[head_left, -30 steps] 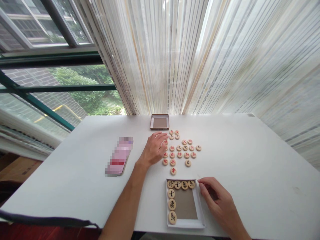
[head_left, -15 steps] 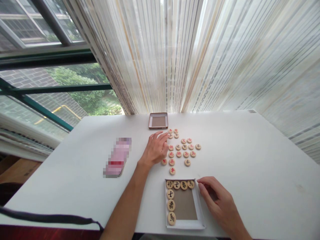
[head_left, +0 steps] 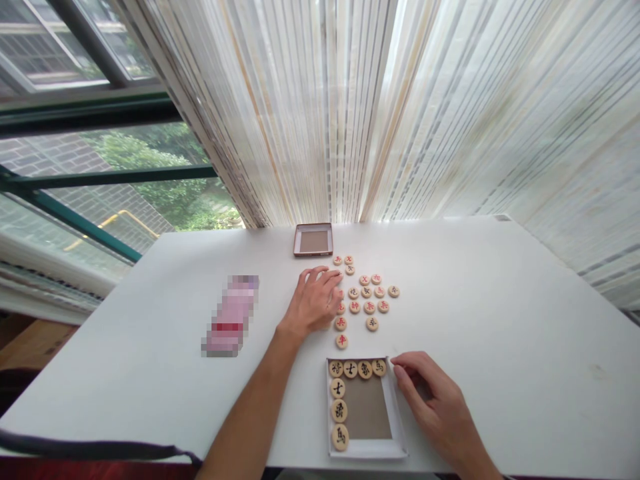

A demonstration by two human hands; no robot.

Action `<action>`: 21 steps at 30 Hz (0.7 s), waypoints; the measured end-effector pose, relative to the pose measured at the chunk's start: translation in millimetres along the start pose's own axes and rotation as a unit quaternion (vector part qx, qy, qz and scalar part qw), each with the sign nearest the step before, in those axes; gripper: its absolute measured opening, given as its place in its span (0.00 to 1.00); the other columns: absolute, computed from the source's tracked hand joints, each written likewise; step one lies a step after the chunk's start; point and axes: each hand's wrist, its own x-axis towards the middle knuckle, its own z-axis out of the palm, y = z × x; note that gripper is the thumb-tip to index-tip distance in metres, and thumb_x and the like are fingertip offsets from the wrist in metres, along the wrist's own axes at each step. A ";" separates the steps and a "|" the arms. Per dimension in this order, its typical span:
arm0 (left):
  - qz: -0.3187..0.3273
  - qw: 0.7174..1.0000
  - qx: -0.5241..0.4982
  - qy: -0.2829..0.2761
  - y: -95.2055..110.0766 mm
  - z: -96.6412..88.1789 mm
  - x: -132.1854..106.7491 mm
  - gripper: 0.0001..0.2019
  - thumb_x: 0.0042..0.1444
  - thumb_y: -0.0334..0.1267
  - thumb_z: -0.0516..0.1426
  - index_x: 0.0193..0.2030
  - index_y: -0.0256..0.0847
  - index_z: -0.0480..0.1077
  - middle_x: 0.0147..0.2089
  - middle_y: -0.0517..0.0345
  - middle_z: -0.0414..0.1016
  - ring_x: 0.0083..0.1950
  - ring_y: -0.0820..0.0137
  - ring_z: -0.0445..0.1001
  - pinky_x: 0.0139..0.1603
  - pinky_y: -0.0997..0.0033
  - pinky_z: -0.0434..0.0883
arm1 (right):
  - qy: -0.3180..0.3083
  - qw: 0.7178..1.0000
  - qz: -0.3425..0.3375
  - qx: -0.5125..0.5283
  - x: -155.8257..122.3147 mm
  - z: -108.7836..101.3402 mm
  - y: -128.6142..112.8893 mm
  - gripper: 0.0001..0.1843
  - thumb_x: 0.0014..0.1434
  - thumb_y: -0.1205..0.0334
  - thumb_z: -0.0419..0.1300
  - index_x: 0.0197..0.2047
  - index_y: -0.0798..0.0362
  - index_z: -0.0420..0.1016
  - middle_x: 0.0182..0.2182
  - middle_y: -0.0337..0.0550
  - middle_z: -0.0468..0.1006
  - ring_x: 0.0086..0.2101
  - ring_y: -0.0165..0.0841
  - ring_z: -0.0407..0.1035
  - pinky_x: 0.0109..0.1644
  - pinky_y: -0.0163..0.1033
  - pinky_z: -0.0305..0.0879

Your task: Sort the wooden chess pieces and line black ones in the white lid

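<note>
My left hand (head_left: 315,299) reaches over the left side of a group of loose xiangqi pieces (head_left: 355,307), its fingers apart and bent downward. It hides a few of the discs; I see none held in it. The loose round wooden pieces carry red or black characters. Close to me lies a shallow white box (head_left: 399,427) with a brown bottom. Several black-character pieces (head_left: 338,389) line its far side and left side. My right hand (head_left: 434,393) is curled at the box's far right corner, thumb and forefinger closed against the rim.
A second shallow box part (head_left: 313,253), brown-rimmed, lies at the table's back edge. On the left is a pixelated pink phone-shaped object (head_left: 231,317). The white table (head_left: 500,300) backs onto a striped curtain (head_left: 320,120), with a window at the left. A dark strap (head_left: 100,445) crosses the near left.
My left hand has shifted slightly right over the pieces, covering more of them, with its fingers spread wider. My right hand stays at the box corner. The whole view has shifted slightly.
</note>
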 end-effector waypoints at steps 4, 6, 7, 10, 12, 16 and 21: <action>0.002 1.000 0.015 -0.002 0.6 -0.4 -2.6 0.20 0.65 0.34 0.51 0.60 0.48 0.72 0.66 0.55 0.71 0.67 0.56 0.63 0.69 0.49 0.56 | -0.009 1.000 0.007 0.002 -1.3 0.1 0.2 0.08 0.69 0.56 0.56 0.45 0.48 0.74 0.39 0.44 0.79 0.37 0.37 0.75 0.41 0.37 0.73; 0.001 1.000 0.027 -0.003 0.8 0.0 -2.4 0.19 0.65 0.35 0.50 0.59 0.49 0.73 0.67 0.55 0.70 0.68 0.57 0.62 0.69 0.50 0.56 | -0.009 1.000 0.007 0.005 -1.3 0.7 0.6 0.08 0.70 0.56 0.56 0.45 0.48 0.74 0.39 0.44 0.79 0.37 0.36 0.75 0.41 0.37 0.73; 0.000 1.000 0.031 -0.004 1.1 0.3 -1.9 0.19 0.65 0.35 0.50 0.59 0.49 0.73 0.67 0.55 0.70 0.68 0.56 0.62 0.69 0.49 0.56 | -0.009 1.000 0.007 0.007 -1.2 1.0 0.9 0.07 0.70 0.56 0.56 0.45 0.48 0.74 0.39 0.44 0.79 0.37 0.36 0.75 0.41 0.37 0.73; 0.000 0.999 0.040 -0.006 2.0 1.3 -0.2 0.18 0.66 0.35 0.49 0.57 0.47 0.74 0.66 0.54 0.71 0.68 0.55 0.62 0.69 0.48 0.56 | -0.010 1.000 0.011 0.012 -0.6 1.3 1.2 0.07 0.70 0.57 0.56 0.45 0.47 0.74 0.39 0.44 0.78 0.37 0.36 0.75 0.41 0.37 0.73; 0.001 0.999 0.045 -0.006 2.6 1.9 0.9 0.18 0.66 0.35 0.50 0.56 0.46 0.75 0.65 0.54 0.72 0.68 0.56 0.62 0.69 0.48 0.56 | -0.011 1.000 0.011 0.013 -0.5 0.9 1.0 0.07 0.70 0.57 0.56 0.45 0.48 0.74 0.39 0.44 0.78 0.37 0.35 0.75 0.41 0.37 0.72; 0.002 0.998 0.055 -0.012 3.1 2.2 1.9 0.17 0.67 0.36 0.49 0.56 0.47 0.75 0.65 0.55 0.72 0.68 0.58 0.61 0.70 0.49 0.56 | -0.007 1.000 0.001 0.013 -1.1 0.1 -0.5 0.07 0.70 0.58 0.56 0.45 0.48 0.74 0.39 0.44 0.78 0.37 0.35 0.75 0.40 0.36 0.72; -0.004 0.998 0.064 -0.018 3.2 2.8 2.2 0.18 0.67 0.37 0.49 0.58 0.46 0.74 0.65 0.54 0.71 0.68 0.58 0.61 0.70 0.49 0.55 | 0.002 1.000 -0.003 0.012 -0.4 0.0 -2.4 0.06 0.69 0.58 0.56 0.44 0.48 0.74 0.38 0.42 0.79 0.36 0.35 0.75 0.39 0.36 0.72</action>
